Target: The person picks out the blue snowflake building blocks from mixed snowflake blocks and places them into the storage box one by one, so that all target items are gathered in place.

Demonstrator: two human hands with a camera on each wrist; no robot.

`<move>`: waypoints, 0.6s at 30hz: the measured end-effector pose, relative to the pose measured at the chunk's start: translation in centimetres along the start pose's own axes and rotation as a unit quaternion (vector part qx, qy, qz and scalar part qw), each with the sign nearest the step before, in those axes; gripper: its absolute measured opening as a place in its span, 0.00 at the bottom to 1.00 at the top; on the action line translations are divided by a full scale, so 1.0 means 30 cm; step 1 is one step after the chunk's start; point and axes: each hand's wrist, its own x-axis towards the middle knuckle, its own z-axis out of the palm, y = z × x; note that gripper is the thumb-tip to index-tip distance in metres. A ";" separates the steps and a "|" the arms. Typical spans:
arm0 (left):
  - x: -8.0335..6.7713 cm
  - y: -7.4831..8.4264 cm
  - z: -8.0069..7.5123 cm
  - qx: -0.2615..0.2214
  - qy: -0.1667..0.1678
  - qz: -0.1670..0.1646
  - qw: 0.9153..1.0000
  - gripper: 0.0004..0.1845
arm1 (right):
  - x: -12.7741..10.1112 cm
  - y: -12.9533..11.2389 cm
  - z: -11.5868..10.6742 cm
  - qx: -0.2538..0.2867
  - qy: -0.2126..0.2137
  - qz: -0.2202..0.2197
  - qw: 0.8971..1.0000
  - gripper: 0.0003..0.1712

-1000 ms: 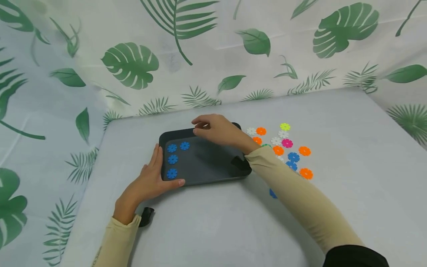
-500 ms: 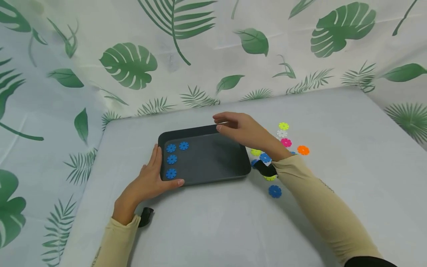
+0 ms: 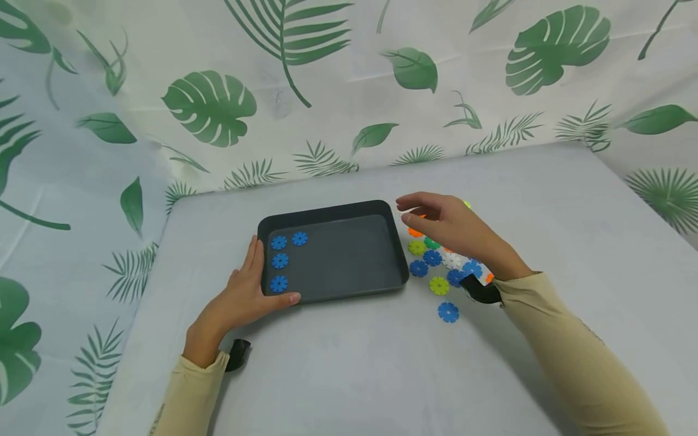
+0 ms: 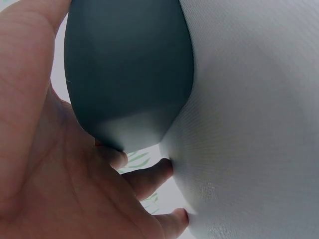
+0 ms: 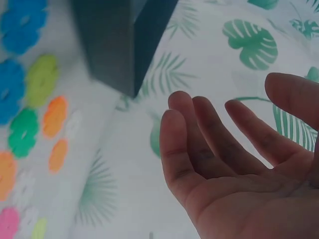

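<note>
My left hand (image 3: 240, 300) rests against the near left corner of a dark grey baking tray (image 3: 349, 257), thumb along the front rim, straight fingers along the left side. In the left wrist view, fingertips (image 4: 167, 168) reach the white tabletop beside the tray wall (image 4: 129, 64). Three blue notched plastic discs (image 3: 280, 261) form a column inside the tray's left end, and another blue disc (image 3: 300, 238) sits beside the top one. Past the tray's right side, my right hand (image 3: 455, 227) hovers over loose coloured discs, hiding some; its loosely bent fingers (image 5: 174, 144) hold nothing.
Right of the tray lie scattered discs in several colours, among them a yellow-green disc (image 3: 438, 286), a green disc (image 5: 23, 132) and a lone blue disc (image 3: 448, 312) nearer the front. A leaf-printed cloth (image 3: 327, 91) hangs behind the table.
My right hand has moved right, from above the tray to over the loose discs. The left hand and the four-sided tray stay in place, with the blue discs inside unmoved.
</note>
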 end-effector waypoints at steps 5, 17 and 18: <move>0.002 -0.002 0.003 0.002 -0.002 0.000 1.000 0.75 | -0.053 0.034 -0.029 -0.048 0.011 0.016 0.999 0.25; 0.003 -0.004 0.003 0.004 -0.001 0.000 1.000 0.75 | -0.154 0.134 -0.078 -0.113 0.016 0.049 0.992 0.23; 0.003 -0.004 0.003 0.005 -0.001 0.001 1.000 0.75 | -0.164 0.141 -0.078 -0.117 0.014 0.046 0.992 0.23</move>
